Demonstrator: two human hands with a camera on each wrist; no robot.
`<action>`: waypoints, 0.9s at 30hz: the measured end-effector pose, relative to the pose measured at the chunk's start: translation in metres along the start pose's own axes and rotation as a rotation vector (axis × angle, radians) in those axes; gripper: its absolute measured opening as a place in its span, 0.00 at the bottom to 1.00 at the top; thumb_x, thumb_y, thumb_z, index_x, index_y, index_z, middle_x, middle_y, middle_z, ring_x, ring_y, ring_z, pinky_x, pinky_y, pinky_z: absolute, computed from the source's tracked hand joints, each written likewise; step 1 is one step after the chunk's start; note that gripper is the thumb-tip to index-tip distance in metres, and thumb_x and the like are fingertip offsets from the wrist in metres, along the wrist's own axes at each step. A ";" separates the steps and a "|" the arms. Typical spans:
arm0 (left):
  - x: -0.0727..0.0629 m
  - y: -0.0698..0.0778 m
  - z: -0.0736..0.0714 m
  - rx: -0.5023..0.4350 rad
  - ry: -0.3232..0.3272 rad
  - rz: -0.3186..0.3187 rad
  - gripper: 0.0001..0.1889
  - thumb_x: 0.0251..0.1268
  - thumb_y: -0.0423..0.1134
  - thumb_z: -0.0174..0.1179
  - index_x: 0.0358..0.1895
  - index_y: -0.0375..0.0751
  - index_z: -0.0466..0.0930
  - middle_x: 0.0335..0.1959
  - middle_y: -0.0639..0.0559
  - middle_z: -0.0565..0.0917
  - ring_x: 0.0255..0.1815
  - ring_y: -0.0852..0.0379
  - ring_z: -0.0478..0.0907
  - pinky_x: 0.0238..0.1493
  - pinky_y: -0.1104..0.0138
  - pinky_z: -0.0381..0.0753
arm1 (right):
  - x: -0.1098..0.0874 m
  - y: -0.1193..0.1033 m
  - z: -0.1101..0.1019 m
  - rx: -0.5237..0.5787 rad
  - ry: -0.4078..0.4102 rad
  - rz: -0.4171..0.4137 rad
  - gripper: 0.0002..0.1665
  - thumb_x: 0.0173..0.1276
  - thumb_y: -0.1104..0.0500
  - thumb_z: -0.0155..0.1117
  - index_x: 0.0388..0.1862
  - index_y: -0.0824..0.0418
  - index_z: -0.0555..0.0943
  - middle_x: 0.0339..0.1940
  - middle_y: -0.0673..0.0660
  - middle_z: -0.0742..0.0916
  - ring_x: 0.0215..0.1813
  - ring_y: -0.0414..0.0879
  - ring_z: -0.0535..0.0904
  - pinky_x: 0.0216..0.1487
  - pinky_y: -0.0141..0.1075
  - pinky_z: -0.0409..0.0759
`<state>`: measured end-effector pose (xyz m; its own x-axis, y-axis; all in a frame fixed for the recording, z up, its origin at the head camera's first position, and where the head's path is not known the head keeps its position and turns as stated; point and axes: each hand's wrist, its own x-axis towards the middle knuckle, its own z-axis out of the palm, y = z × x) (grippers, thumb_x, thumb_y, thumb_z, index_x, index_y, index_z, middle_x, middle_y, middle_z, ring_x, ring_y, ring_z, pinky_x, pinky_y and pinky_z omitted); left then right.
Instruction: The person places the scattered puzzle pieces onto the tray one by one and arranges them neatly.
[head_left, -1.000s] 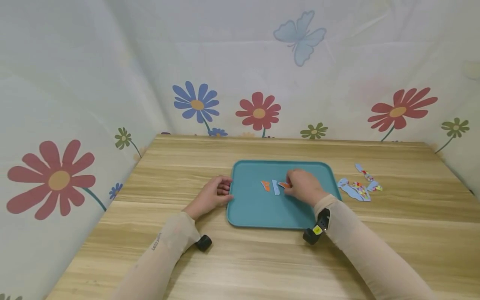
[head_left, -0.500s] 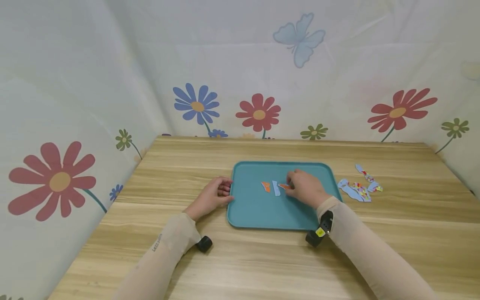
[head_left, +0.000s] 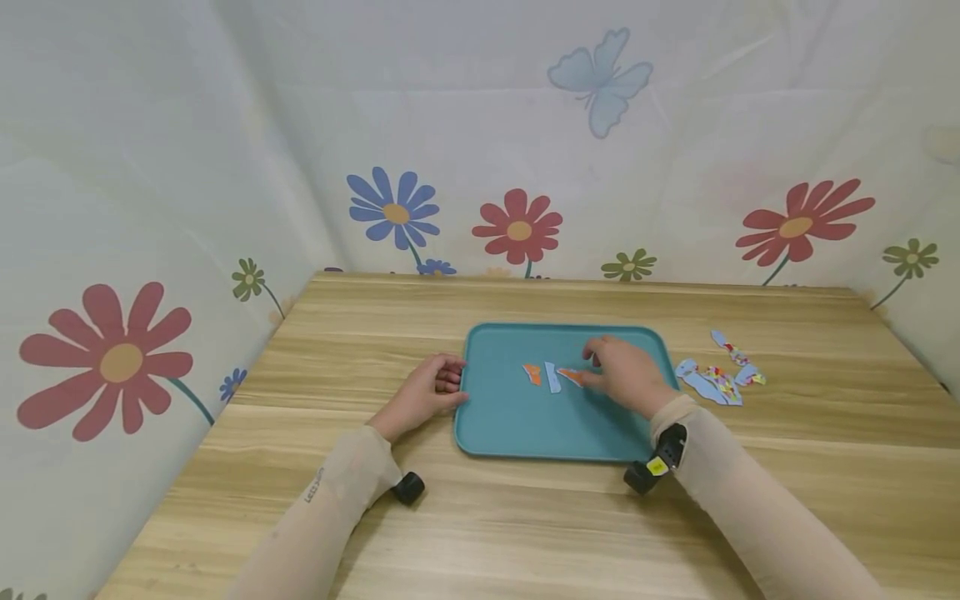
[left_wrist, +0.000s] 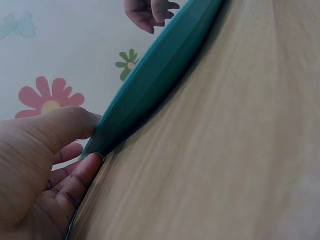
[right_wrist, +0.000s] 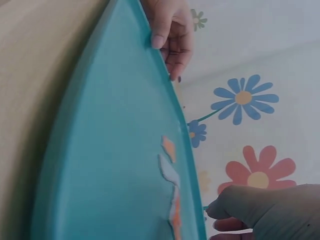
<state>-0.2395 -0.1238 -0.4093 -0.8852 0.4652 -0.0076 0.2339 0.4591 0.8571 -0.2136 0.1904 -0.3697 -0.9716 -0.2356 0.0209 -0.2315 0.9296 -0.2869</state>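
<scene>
The long orange piece (head_left: 572, 377) is lying just left of the nearer right hand (head_left: 630, 377), slanting toward its parted fingers; the left hand (head_left: 423, 392) is gripping the tray (head_left: 513, 429).

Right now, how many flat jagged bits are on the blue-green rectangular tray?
3. In the head view: a small orange jagged piece at left, a pale-blue strip in the middle and a pointed orange piece at right, by the right hand. That hand may hide more.
</scene>
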 end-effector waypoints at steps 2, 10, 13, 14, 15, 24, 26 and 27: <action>-0.001 0.001 0.000 0.005 0.003 0.002 0.27 0.61 0.27 0.62 0.63 0.24 0.65 0.53 0.31 0.73 0.52 0.41 0.75 0.56 0.55 0.77 | -0.002 0.001 -0.004 0.000 0.011 -0.009 0.19 0.63 0.52 0.67 0.47 0.63 0.80 0.40 0.60 0.84 0.36 0.49 0.79 0.36 0.43 0.79; 0.005 -0.017 0.000 -0.006 0.016 0.024 0.27 0.60 0.31 0.65 0.63 0.31 0.68 0.52 0.36 0.74 0.50 0.47 0.76 0.53 0.60 0.78 | -0.010 0.007 -0.015 0.009 0.058 -0.014 0.17 0.62 0.55 0.66 0.47 0.64 0.81 0.40 0.60 0.84 0.35 0.49 0.78 0.35 0.42 0.78; 0.005 -0.018 0.000 0.002 0.013 0.022 0.27 0.60 0.32 0.65 0.62 0.32 0.68 0.52 0.38 0.74 0.50 0.49 0.76 0.53 0.62 0.79 | -0.013 0.010 -0.016 0.022 0.081 -0.018 0.16 0.63 0.57 0.66 0.46 0.65 0.81 0.39 0.60 0.84 0.37 0.50 0.79 0.37 0.44 0.78; 0.005 -0.018 0.000 0.008 0.012 0.022 0.27 0.61 0.32 0.65 0.63 0.32 0.68 0.52 0.38 0.74 0.50 0.49 0.76 0.53 0.63 0.79 | -0.014 0.011 -0.016 0.026 0.089 -0.022 0.16 0.63 0.57 0.66 0.46 0.65 0.81 0.39 0.61 0.84 0.37 0.50 0.79 0.37 0.44 0.78; 0.005 -0.018 0.000 0.009 0.012 0.019 0.27 0.61 0.32 0.65 0.63 0.33 0.68 0.52 0.39 0.74 0.50 0.50 0.76 0.53 0.63 0.79 | -0.015 0.012 -0.016 0.031 0.097 -0.024 0.16 0.63 0.57 0.66 0.46 0.66 0.81 0.39 0.61 0.84 0.38 0.50 0.79 0.38 0.45 0.78; 0.005 -0.017 0.000 0.014 0.014 0.008 0.27 0.61 0.32 0.65 0.63 0.33 0.68 0.52 0.39 0.74 0.50 0.50 0.76 0.54 0.62 0.79 | -0.024 0.022 -0.022 0.064 0.132 -0.022 0.16 0.63 0.59 0.65 0.46 0.67 0.80 0.39 0.62 0.84 0.38 0.52 0.80 0.39 0.45 0.79; 0.005 -0.017 0.000 0.009 0.015 0.010 0.27 0.61 0.32 0.65 0.62 0.32 0.68 0.52 0.38 0.74 0.50 0.49 0.76 0.55 0.60 0.79 | -0.026 0.024 -0.023 0.077 0.135 -0.019 0.15 0.63 0.59 0.65 0.46 0.67 0.80 0.38 0.61 0.83 0.38 0.52 0.80 0.39 0.46 0.79; 0.004 -0.017 0.000 0.005 0.016 0.011 0.27 0.61 0.32 0.65 0.62 0.32 0.68 0.53 0.38 0.74 0.51 0.48 0.76 0.55 0.59 0.79 | -0.027 0.025 -0.024 0.082 0.141 -0.019 0.15 0.63 0.59 0.65 0.45 0.67 0.81 0.38 0.61 0.83 0.37 0.51 0.79 0.38 0.46 0.79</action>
<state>-0.2472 -0.1293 -0.4243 -0.8889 0.4581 0.0098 0.2454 0.4578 0.8545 -0.1946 0.2266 -0.3546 -0.9655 -0.2057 0.1597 -0.2512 0.8977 -0.3620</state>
